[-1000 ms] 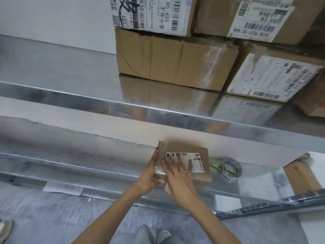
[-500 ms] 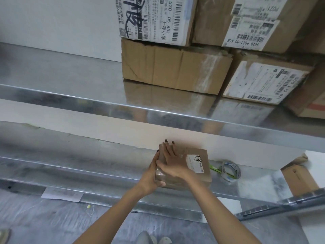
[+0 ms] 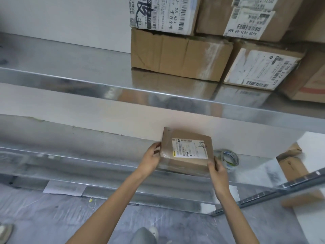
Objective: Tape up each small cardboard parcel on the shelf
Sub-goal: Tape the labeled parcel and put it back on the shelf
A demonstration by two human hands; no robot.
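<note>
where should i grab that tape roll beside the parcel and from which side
Pinch the tape roll by its upper rim, a finger through the open core and the thumb outside. It seems to stand tilted on the shelf with its core facing forward, so come from the front right: the parcel and the right hand holding it crowd its left.

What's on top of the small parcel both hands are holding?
A white shipping label lies flat on the small parcel. The left hand and right hand grip its ends, partly covering them; the label's print is too small to read.
</note>
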